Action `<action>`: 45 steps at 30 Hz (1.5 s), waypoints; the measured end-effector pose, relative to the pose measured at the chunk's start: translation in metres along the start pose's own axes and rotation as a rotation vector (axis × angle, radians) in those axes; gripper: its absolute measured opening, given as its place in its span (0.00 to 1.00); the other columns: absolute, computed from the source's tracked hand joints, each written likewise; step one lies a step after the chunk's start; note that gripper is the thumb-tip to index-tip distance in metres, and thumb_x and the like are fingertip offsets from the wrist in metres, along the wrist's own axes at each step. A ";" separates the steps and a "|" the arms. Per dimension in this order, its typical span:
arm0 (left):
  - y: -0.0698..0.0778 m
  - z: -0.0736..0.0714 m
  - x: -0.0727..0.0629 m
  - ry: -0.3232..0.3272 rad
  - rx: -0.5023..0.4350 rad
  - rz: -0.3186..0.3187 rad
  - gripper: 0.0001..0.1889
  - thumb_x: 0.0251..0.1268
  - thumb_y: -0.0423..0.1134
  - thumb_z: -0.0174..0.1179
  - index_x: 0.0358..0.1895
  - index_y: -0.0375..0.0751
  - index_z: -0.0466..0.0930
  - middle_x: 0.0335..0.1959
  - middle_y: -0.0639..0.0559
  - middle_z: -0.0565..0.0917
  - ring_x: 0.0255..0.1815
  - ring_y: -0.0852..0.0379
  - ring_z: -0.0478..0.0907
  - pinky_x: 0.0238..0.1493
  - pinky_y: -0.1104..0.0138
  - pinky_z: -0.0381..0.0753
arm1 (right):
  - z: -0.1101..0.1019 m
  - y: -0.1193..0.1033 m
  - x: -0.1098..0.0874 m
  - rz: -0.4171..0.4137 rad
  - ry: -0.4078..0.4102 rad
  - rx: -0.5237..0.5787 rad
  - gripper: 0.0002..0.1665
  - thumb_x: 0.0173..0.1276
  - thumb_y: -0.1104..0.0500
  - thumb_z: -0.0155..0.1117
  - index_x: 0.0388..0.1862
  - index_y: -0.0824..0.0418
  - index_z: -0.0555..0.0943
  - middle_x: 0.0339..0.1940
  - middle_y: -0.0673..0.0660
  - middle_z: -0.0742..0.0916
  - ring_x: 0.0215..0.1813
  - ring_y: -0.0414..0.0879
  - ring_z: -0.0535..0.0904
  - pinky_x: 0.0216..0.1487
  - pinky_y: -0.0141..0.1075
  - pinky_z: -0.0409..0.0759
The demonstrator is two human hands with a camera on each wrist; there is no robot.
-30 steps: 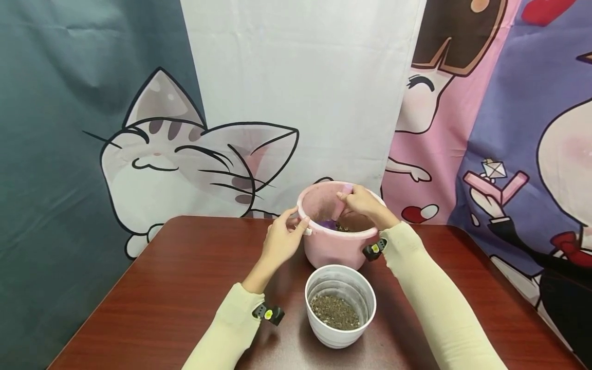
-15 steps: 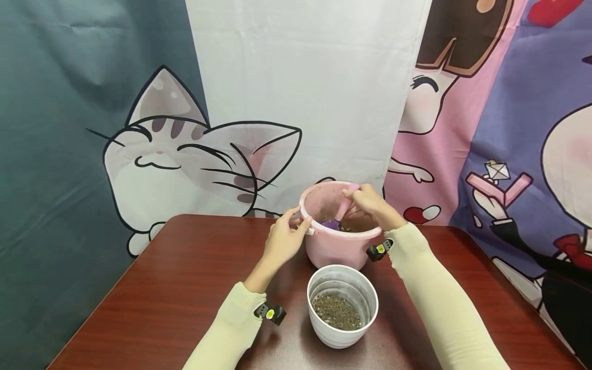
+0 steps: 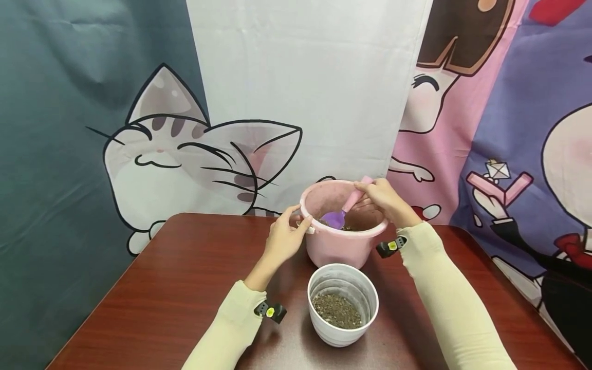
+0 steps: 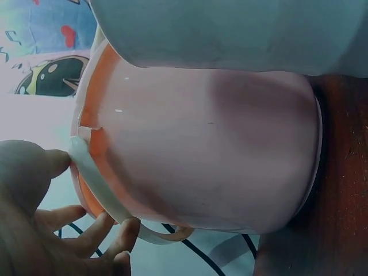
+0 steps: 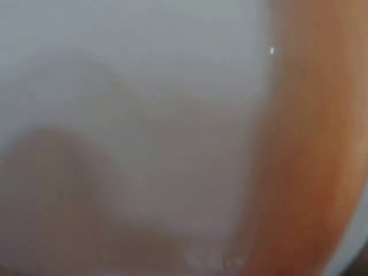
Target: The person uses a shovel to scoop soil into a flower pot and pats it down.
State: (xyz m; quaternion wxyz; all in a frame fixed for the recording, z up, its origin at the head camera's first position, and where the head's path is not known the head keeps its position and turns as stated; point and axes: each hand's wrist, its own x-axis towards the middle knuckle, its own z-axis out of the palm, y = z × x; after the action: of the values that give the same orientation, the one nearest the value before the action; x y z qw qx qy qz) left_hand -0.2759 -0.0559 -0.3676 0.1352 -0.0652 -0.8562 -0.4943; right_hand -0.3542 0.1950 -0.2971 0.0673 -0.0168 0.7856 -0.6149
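Observation:
My left hand (image 3: 283, 239) grips the left rim of a pink bucket (image 3: 339, 249) between thumb and fingers. In the left wrist view, fingers of that hand also touch the bucket's pale handle (image 4: 103, 184). Over the bucket's mouth, my right hand (image 3: 387, 199) holds a small garden trowel (image 3: 355, 200) by its pink handle. The trowel's purple scoop lies tilted inside the bucket, close over dark soil that is mostly hidden by the rim. Only a blurred, pale pink and orange surface fills the right wrist view.
A white ribbed pot (image 3: 342, 336) with a layer of soil (image 3: 337, 311) in it stands in front of the bucket. Both are on a red-brown wooden table (image 3: 185, 288). Behind the table hangs a cartoon-printed cloth (image 3: 300, 77).
My right hand has moved right and slightly up with the trowel, bringing more of the purple scoop into sight. The left hand keeps its hold on the rim.

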 end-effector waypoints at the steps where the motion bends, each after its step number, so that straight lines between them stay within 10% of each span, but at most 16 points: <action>1: 0.000 0.000 0.000 0.000 0.000 0.006 0.27 0.69 0.57 0.58 0.68 0.52 0.73 0.52 0.56 0.85 0.39 0.61 0.84 0.41 0.55 0.79 | -0.001 0.001 0.000 -0.002 -0.004 0.009 0.18 0.77 0.55 0.55 0.43 0.73 0.73 0.22 0.60 0.87 0.28 0.50 0.88 0.43 0.47 0.84; 29: 0.011 -0.033 -0.004 -0.116 -0.043 0.119 0.16 0.70 0.44 0.61 0.56 0.43 0.78 0.45 0.48 0.85 0.36 0.53 0.83 0.40 0.59 0.80 | -0.034 0.017 -0.034 -0.085 0.023 0.295 0.19 0.75 0.53 0.59 0.35 0.70 0.78 0.25 0.59 0.89 0.32 0.47 0.88 0.41 0.37 0.84; 45: 0.022 -0.054 -0.016 -0.595 0.052 0.191 0.26 0.67 0.48 0.64 0.61 0.39 0.68 0.53 0.43 0.80 0.45 0.53 0.81 0.49 0.62 0.78 | -0.049 0.027 -0.061 -0.276 0.023 0.482 0.22 0.76 0.53 0.59 0.34 0.71 0.87 0.31 0.65 0.89 0.36 0.49 0.89 0.40 0.38 0.83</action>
State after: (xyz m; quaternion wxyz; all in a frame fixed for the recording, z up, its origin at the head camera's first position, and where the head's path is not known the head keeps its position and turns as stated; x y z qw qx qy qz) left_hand -0.2464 -0.0909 -0.3286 -0.0739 -0.2838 -0.8605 -0.4165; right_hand -0.2988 0.2550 -0.3062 -0.0238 -0.1004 0.6075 -0.7876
